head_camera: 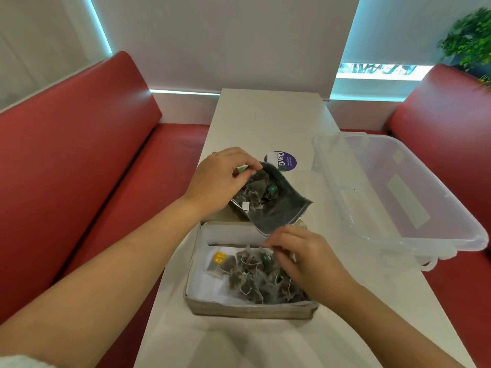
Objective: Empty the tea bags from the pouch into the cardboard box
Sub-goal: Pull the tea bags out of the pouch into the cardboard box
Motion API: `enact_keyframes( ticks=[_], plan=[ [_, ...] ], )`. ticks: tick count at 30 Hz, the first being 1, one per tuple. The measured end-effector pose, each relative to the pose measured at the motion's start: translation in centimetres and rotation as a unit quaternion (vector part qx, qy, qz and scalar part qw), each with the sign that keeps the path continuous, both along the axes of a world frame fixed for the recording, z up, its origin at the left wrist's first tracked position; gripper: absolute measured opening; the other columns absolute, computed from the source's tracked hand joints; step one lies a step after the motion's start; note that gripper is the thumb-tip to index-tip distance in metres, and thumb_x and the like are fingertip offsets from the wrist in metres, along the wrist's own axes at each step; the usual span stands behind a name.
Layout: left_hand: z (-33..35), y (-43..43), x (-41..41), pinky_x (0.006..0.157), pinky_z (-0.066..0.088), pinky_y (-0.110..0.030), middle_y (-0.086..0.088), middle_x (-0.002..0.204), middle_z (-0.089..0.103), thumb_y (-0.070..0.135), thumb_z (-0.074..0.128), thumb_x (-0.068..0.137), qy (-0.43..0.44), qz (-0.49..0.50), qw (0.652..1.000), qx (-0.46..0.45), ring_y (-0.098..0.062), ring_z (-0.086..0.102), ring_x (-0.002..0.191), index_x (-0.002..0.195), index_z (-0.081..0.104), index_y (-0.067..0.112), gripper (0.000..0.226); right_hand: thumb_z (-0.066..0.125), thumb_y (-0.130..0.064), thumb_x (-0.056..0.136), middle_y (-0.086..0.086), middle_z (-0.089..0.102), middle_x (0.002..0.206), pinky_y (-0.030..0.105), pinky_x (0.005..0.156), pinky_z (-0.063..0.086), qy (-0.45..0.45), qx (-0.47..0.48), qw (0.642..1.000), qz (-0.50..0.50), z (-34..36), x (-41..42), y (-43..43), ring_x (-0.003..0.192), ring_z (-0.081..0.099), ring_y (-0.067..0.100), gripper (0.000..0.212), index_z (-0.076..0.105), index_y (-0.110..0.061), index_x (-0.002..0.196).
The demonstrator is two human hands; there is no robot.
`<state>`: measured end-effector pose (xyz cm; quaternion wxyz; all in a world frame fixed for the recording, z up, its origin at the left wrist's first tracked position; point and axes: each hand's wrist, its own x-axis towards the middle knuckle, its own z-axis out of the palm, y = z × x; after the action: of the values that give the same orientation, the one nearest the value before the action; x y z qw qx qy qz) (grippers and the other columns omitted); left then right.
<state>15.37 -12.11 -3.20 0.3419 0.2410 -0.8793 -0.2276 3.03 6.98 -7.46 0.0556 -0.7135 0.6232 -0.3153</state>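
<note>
A silver foil pouch (281,211) lies open just behind the cardboard box (249,310), its mouth facing me with several tea bags (256,193) inside. My left hand (216,179) pinches the pouch's upper rim and holds it open. The box is lined with white paper and holds a heap of tea bags (255,278), one with a yellow tag (219,257). My right hand (305,257) hovers over the box's right side, fingers curled on a tea bag at the top of the heap.
A large clear plastic tub (398,197) sits tilted on the table's right side, overhanging the edge. A purple round sticker (283,160) is on the white table (265,120) behind the pouch. Red bench seats flank the narrow table.
</note>
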Motion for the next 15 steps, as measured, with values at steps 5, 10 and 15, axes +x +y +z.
enact_keyframes(
  ticks=[5,10,15],
  plan=[
    [0.3,-0.1,0.0,0.080,0.053,-0.036,0.017,0.099,0.068,0.021,0.065,0.088,-0.008,-0.015,1.000,0.003,-0.003,0.061,0.082,0.098,0.072,0.028,0.015,0.054,-0.014,0.090,0.001,0.062,0.117,0.029,0.091,0.050,0.066,0.091,0.992,-0.056,1.8,-0.2,-5.2,0.105,0.057,0.017,0.028,0.064,-0.015,0.116],
    [0.9,-0.8,-0.1,0.077,0.053,-0.033,0.017,0.099,0.069,0.019,0.065,0.087,-0.011,-0.018,1.000,0.020,-0.009,0.063,0.079,0.096,0.074,0.030,0.016,0.054,-0.018,0.090,0.010,0.052,0.128,0.038,0.097,0.045,0.216,0.343,0.909,-0.098,0.8,-0.4,-13.7,0.110,0.054,0.027,0.049,0.039,-0.016,0.137],
    [1.3,-0.8,-0.5,0.075,0.048,-0.023,0.017,0.098,0.069,0.017,0.066,0.087,0.000,-0.019,1.000,0.023,0.001,0.059,0.075,0.097,0.074,0.028,0.017,0.054,-0.010,0.088,0.009,0.058,0.116,0.036,0.087,0.048,0.189,0.367,0.907,-0.090,-0.4,-0.3,-17.5,0.096,0.058,0.026,0.044,0.047,-0.017,0.131]
  ],
)
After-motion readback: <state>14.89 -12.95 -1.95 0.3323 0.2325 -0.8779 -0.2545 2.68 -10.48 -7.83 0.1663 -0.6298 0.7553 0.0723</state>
